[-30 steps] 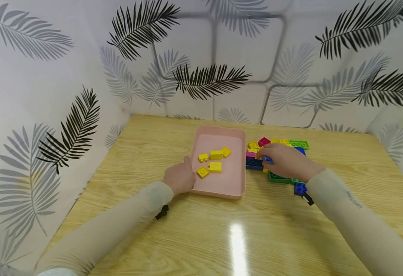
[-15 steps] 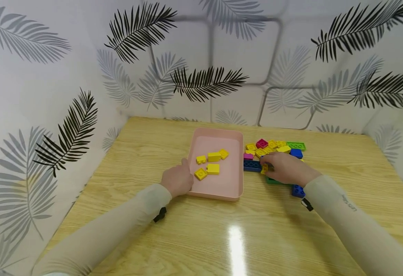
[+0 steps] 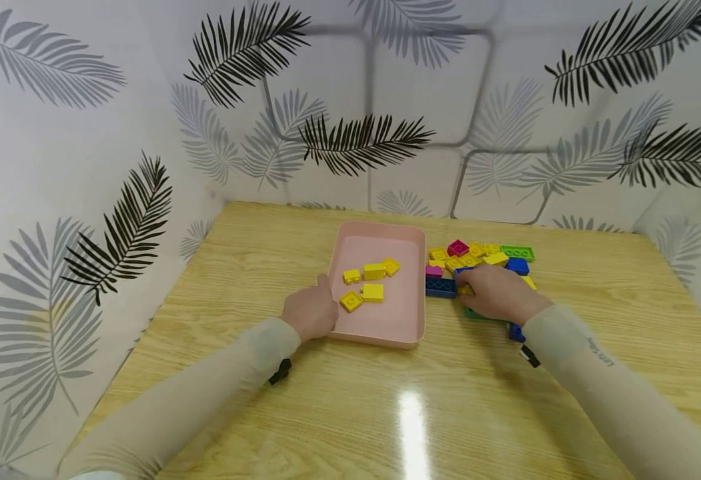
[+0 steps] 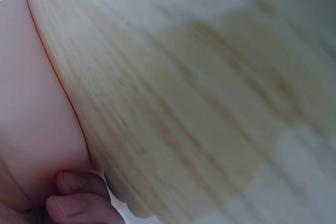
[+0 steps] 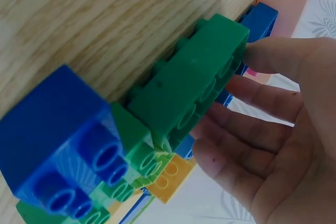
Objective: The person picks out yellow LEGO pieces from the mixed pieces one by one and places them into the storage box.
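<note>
Head view: the person's left hand (image 3: pixel 309 310) grips the near left side of the tray (image 3: pixel 401 317). In the left wrist view its fingers are bent against the tray wall. Five yellow bricks (image 3: pixel 373 293) lie in the tray, to the right of this grip.

The right hand (image 3: pixel 502 292) reaches down into loose bricks on the table (image 3: pixel 266 413), right of the tray. Its fingers are half bent, thumb parted from them. Whether it pinches a brick I cannot tell; the fingertips are partly screened. A small orange-yellow brick (image 3: pixel 465 291) shows at the thumb.

Surroundings of the right grip:
- Left, between hand and tray: navy brick (image 3: pixel 440 287), with a magenta brick (image 3: pixel 434 271) just beyond it.
- Beyond the fingers: red brick (image 3: pixel 458 248), several yellow pieces (image 3: pixel 476 250) and a lime brick (image 3: pixel 517 253).
- Right of the knuckles: blue brick (image 3: pixel 517 267).
- Directly in front of the fingers, in the right wrist view: dark green brick (image 5: pixel 189 77), hollow side toward them, hiding part of the fingertips.
- Near the wrist: blue studded brick (image 5: pixel 52 124).
</note>
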Demonstrator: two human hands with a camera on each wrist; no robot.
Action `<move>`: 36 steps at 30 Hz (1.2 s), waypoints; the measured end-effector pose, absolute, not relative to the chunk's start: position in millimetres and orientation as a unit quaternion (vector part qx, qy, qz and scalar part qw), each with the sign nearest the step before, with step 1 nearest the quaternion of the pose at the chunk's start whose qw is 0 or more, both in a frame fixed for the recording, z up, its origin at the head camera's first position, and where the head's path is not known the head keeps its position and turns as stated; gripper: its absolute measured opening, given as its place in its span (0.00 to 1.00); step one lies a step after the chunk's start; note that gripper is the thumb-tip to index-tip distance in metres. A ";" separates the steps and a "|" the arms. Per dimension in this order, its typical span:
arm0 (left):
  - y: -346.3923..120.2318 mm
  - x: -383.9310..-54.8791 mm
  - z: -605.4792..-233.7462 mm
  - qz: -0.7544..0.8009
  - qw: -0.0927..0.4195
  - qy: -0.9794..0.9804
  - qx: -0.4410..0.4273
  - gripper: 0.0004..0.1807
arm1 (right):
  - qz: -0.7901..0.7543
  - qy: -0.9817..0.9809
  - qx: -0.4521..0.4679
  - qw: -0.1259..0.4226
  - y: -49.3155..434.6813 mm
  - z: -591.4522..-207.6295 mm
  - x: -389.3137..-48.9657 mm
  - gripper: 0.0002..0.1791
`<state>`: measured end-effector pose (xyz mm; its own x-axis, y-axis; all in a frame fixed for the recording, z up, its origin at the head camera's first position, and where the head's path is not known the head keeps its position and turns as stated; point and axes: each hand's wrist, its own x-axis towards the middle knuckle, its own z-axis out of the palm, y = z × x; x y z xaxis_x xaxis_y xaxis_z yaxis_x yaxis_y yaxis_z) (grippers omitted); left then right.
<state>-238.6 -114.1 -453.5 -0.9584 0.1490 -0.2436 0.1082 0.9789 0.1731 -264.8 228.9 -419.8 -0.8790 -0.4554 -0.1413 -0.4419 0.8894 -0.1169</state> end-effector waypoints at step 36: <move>-114.7 -239.2 -455.7 0.089 0.113 0.987 0.067 0.28 | -0.072 0.982 -0.163 0.060 216.4 -413.1 -262.0 0.18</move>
<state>-239.2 -114.7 -455.7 -0.9655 0.1522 -0.2113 0.1120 0.9752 0.1908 -262.0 216.4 -413.1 -0.9398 -0.3283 -0.0942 -0.3112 0.9368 -0.1600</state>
